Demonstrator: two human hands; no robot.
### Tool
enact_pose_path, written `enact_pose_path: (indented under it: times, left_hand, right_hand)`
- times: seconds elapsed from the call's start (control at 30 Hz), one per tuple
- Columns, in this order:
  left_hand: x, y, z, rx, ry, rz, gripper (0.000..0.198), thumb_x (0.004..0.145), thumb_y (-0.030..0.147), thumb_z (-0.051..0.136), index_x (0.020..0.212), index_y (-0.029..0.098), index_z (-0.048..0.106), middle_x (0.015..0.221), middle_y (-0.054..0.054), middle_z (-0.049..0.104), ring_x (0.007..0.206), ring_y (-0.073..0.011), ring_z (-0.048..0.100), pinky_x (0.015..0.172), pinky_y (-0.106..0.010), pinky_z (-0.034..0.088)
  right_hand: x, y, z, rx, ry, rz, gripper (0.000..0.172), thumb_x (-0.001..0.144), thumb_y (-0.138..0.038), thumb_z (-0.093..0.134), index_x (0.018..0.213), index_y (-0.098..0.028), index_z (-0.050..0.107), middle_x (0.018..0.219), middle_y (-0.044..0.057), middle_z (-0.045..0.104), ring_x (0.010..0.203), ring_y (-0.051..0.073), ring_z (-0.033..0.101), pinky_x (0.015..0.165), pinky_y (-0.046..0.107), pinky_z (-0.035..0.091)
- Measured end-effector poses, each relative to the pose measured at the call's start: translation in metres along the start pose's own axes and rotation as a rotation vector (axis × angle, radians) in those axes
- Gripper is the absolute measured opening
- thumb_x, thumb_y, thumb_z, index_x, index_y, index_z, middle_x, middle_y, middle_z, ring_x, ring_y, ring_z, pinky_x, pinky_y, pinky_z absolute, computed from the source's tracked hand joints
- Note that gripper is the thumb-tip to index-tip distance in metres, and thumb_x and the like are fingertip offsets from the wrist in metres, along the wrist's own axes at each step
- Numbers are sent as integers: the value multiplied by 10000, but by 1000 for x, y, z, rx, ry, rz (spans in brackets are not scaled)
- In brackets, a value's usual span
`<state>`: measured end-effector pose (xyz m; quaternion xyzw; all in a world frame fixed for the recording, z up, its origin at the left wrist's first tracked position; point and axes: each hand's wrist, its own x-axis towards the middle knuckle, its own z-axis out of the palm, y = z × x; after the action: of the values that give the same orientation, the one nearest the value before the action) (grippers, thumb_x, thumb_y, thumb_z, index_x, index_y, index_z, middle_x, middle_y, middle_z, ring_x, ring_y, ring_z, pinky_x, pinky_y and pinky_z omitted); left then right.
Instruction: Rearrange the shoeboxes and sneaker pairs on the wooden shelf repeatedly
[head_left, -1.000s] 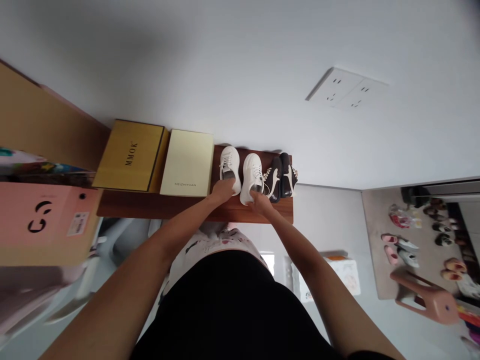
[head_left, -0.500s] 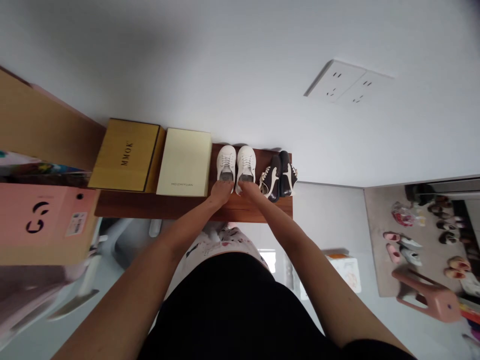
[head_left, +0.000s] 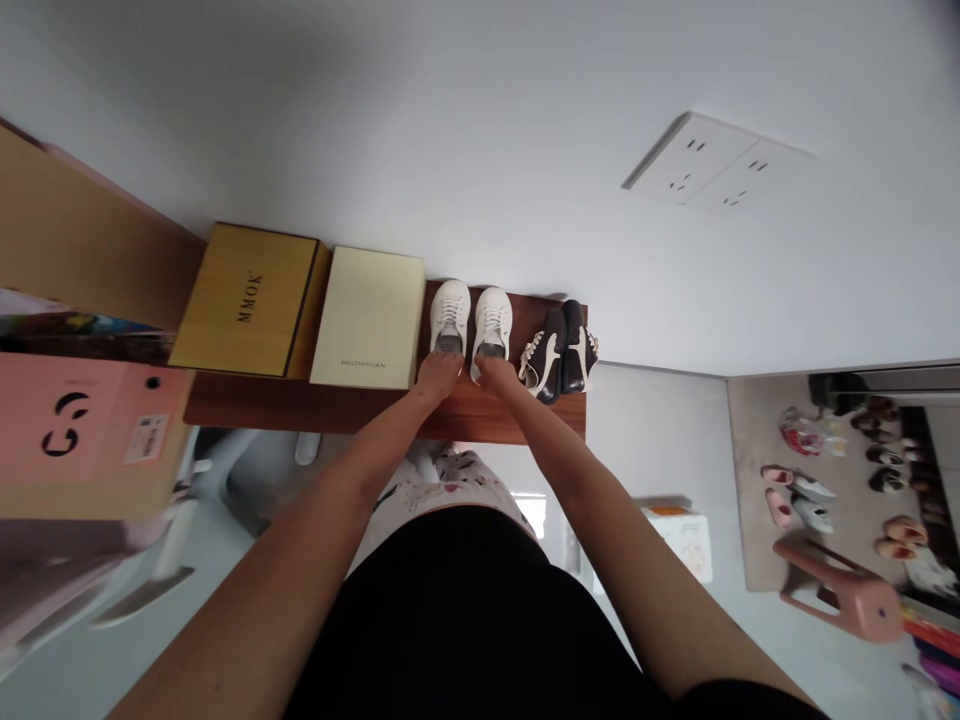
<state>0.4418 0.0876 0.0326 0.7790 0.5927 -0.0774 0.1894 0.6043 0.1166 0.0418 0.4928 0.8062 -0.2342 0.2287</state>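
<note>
**Caller:** Where are the hands on your feed?

**Operator:** I see both arms reaching to a wooden shelf [head_left: 300, 408]. My landmark is the cream box [head_left: 369, 317] lying on it. The left hand [head_left: 439, 368] touches the heel of the first white shoe [head_left: 450, 315], just right of the cream box. The right hand [head_left: 496, 372] touches the heel of the second white shoe [head_left: 492, 320], one place further from the box. The shoes stand side by side, toes to the wall.

**Caller:** Are the fingers closed on them?

**Operator:** The fingertips meet the heels. I cannot tell whether they pinch.

**Caller:** Anything else?

**Operator:** A pair of dark shoes [head_left: 559, 350] stands further right of the box. A yellow box [head_left: 244, 300] lies against its left side.
</note>
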Motion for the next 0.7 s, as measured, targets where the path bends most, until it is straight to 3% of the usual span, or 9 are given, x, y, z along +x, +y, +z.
enact_pose_path:
  times: [0.33,0.47,0.6,0.7]
  left_hand:
    - [-2,-2,-5,-145,-52,-68,302,1027,159,487,1228,175,712,1220,-163,753,1238,-275,684,1155,-369,394]
    - [-5,3,-11,-83,-53,-58,352,1034,120,399,1228,140,692,1226,-189,736,1242,-280,667,1131,-360,408]
    - [-8,10,-16,-26,-17,-112,340,1020,161,430,1289,77,621,1232,-239,702,1271,-335,630,1113,-409,433]
    - [-12,15,-18,-58,54,-115,380,1008,261,531,1339,81,582,1306,-259,661,1301,-377,595,1125,-459,431]
  right_hand:
    - [5,-4,3,30,25,-19,370,1011,-219,628,1377,-165,621,1358,201,699,1207,304,702,1020,398,547]
    - [5,-10,2,36,56,-17,324,1020,-173,561,1329,-130,647,1340,209,697,1205,303,673,1041,399,524]
    - [-9,-14,10,113,226,16,320,1009,-218,584,1299,-102,653,1372,230,658,1259,333,601,1080,427,484]
    - [-38,-2,29,268,425,51,333,1035,-287,554,1320,-141,647,1415,215,629,1320,330,555,1124,442,448]
